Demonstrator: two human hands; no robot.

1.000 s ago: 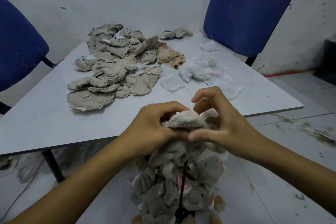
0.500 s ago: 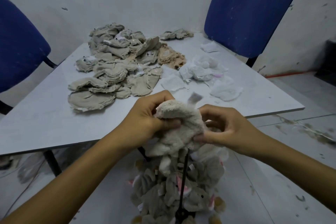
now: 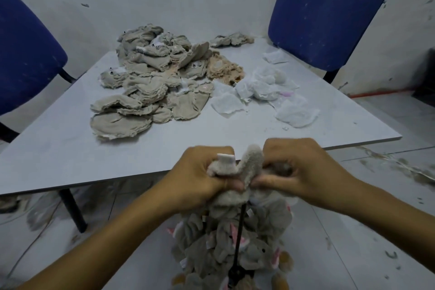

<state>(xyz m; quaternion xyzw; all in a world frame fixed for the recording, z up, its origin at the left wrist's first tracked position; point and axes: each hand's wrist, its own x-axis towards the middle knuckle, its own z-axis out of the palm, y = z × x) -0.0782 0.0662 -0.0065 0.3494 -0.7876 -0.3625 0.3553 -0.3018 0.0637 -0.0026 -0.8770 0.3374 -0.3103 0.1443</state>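
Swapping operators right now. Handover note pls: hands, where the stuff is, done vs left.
Both busy: left grip and right grip each pinch the fuzzy beige plush piece between them, just off the near edge of the table. Its white tag sticks up.
Done, apparently: flat beige pieces heaped on the table, with white pieces beside them.
Left: the held piece, plus the grey plush bundle hanging below both grips round a black rod.

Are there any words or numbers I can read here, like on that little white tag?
None can be read.
White tag on the plush piece: shows no readable print.
Small tags in the bundle below: too small to read.
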